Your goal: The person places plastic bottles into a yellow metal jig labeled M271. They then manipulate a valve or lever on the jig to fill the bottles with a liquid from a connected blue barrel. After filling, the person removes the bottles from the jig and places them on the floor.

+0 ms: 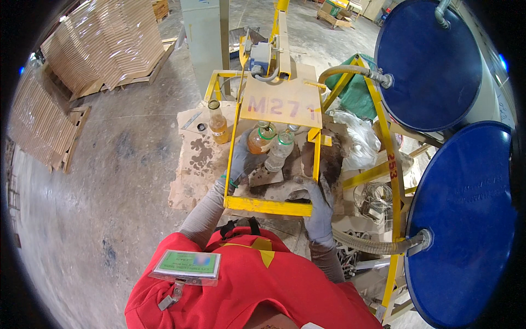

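My left hand (241, 160), in a grey glove, is wrapped round the side of a glass bottle of amber liquid (256, 143) with a green ring at its neck. Touching it on the right is a clear bottle (278, 152), also green-ringed, standing inside the yellow metal frame (268, 206). My right hand (316, 202), gloved in grey with dark stains, is at the frame's near right corner. Its fingers reach inside, curved and apart, with nothing seen between them. Farther left, a taller capped bottle (218, 125) of amber liquid stands on stained cardboard (189, 178).
A marked board (282, 101) covers the frame's far part, below a grey-blue electrical box (261, 57). Blue drums (430, 60) with hoses (378, 245) stand right, behind a yellow rail (392, 164). A dark cap (201, 127) lies beside the tall bottle. Wrapped cardboard stacks (107, 46) stand far left.
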The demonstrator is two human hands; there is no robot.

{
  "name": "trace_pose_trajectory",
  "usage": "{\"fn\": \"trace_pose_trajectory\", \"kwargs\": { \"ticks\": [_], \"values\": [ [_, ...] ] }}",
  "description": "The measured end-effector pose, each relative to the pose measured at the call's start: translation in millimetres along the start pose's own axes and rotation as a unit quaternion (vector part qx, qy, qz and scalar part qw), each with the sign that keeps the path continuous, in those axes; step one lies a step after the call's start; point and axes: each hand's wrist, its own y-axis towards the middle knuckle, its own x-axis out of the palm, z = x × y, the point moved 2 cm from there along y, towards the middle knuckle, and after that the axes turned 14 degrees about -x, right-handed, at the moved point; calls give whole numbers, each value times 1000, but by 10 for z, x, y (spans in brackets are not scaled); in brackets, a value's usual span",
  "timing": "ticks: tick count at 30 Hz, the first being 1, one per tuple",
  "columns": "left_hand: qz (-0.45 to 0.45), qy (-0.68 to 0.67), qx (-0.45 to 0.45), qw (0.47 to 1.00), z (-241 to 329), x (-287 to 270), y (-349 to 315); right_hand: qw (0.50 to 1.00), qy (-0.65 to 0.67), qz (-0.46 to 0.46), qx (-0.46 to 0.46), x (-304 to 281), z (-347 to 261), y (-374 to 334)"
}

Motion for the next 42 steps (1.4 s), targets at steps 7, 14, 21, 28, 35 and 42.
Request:
{"fn": "trace_pose_trajectory", "kwargs": {
  "ticks": [7,14,21,28,35,42],
  "values": [
    [4,28,-13,1000,29,-33,-17,1000,12,1,2,-32,-48,49],
    [2,17,-18,1000,45,-12,-33,1000,5,17,8,-16,-38,58],
    [-15,28,-3,999,-113,-44,50,1000,9,21,-6,-24,-78,96],
    [-26,56,-7,998,50,-48,21,1000,16,22,7,-26,-45,82],
    [-4,39,-14,999,58,-45,-31,999,20,24,6,26,27,-13],
    [-30,-6,14,999,87,-31,-34,1000,-3,19,-19,-10,-16,29]
  ]
}}
